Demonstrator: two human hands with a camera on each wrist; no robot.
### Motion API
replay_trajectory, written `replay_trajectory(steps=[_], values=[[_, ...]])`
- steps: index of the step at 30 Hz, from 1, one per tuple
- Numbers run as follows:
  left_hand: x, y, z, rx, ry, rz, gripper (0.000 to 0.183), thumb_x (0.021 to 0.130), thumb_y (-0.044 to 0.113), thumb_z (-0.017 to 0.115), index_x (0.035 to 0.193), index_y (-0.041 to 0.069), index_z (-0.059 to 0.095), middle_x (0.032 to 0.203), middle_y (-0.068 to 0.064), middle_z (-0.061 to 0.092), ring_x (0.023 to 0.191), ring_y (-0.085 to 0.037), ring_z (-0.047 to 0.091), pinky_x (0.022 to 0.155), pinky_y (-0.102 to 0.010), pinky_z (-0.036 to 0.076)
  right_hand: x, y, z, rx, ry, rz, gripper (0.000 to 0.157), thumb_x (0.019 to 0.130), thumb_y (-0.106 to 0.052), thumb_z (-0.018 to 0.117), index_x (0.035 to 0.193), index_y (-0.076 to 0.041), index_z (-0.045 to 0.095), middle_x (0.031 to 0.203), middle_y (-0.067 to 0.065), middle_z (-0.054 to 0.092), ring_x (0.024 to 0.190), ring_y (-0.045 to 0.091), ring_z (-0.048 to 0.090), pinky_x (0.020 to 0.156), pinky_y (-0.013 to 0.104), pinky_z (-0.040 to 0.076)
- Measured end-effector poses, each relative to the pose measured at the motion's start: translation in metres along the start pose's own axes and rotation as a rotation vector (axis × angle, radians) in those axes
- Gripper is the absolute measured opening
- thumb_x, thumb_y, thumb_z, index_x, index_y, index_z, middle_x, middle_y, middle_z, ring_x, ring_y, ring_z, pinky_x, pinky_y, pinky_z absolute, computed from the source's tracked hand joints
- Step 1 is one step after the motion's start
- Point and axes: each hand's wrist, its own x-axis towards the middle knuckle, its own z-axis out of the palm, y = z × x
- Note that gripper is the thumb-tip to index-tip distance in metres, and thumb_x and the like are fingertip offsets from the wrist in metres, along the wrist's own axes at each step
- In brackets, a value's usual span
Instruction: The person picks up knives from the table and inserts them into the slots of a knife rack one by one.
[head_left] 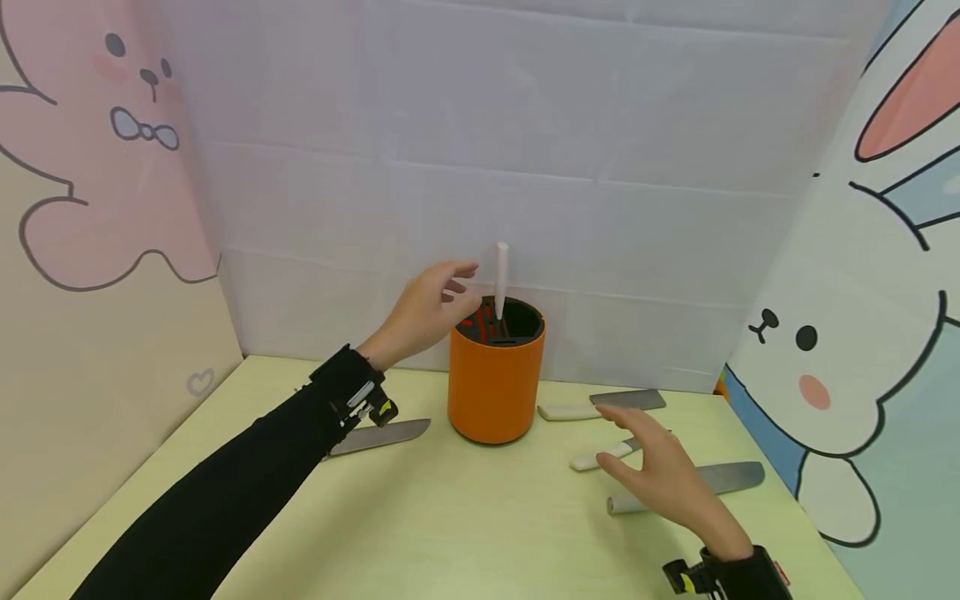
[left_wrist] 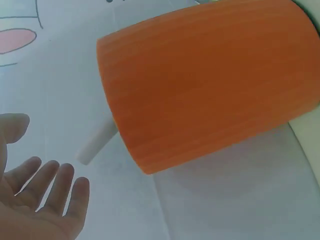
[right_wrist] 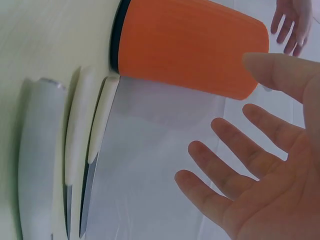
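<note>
An orange knife block (head_left: 495, 392) with a dark slotted top stands near the back wall. One white knife handle (head_left: 502, 279) rises upright out of it, the blade mostly hidden inside. My left hand (head_left: 427, 312) is at the block's upper left rim, its fingers spread and relaxed with nothing in them. In the left wrist view, a gap shows between those fingers and the handle. My right hand (head_left: 667, 475) hovers empty over the right side of the table, fingers extended. Around it lie a wide-bladed knife (head_left: 630, 400), a small knife (head_left: 600, 460) and a large knife (head_left: 738, 477).
Another knife (head_left: 386, 435) lies left of the block, partly hidden behind my left forearm. A pale yellow table (head_left: 450, 533) carries everything. White sheeting (head_left: 480, 167) closes off the back, and cartoon-printed panels (head_left: 810, 375) flank both sides.
</note>
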Motion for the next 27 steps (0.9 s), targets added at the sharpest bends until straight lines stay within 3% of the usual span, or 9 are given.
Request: replay_trajectory(steps=[7,15,21,27], values=[[-0.067,-0.001,-0.009,0.217,0.016,0.036,0.049,0.096,0.040,0.058,0.140,0.023,0.045,0.137,0.003,0.047,0.120,-0.019,0.043,0.097,-0.045,0.041,-0.011,0.018,-0.011,-0.036,0.009,-0.019,0.064,0.083,-0.014,0.074,0.139,-0.018,0.045,0.126,0.005,0.055,0.113,0.025,0.051,0.086,0.052,0.048],[-0.126,-0.016,-0.003,0.353,0.014,0.120,0.054,0.091,0.038,0.064,0.138,0.017,0.048,0.138,0.000,0.048,0.124,-0.022,0.039,0.100,-0.047,0.038,-0.025,0.034,-0.021,-0.089,-0.042,0.023,0.061,0.084,-0.014,0.074,0.138,-0.013,0.046,0.126,0.007,0.054,0.115,0.027,0.051,0.086,0.052,0.048],[-0.160,-0.026,0.010,0.403,-0.027,0.116,0.059,0.089,0.038,0.067,0.139,0.016,0.048,0.140,-0.006,0.046,0.127,-0.029,0.039,0.095,-0.058,0.037,-0.034,0.041,-0.024,-0.101,-0.074,0.064,0.059,0.085,-0.016,0.074,0.137,-0.012,0.047,0.127,0.010,0.053,0.115,0.030,0.050,0.086,0.054,0.047],[-0.185,-0.027,0.027,0.447,-0.082,0.076,0.058,0.090,0.045,0.063,0.141,0.023,0.045,0.143,-0.004,0.043,0.129,-0.031,0.036,0.096,-0.061,0.035,-0.042,0.050,-0.021,-0.117,-0.122,0.136,0.058,0.085,-0.021,0.074,0.136,-0.015,0.048,0.128,0.011,0.053,0.115,0.032,0.051,0.087,0.053,0.048]])
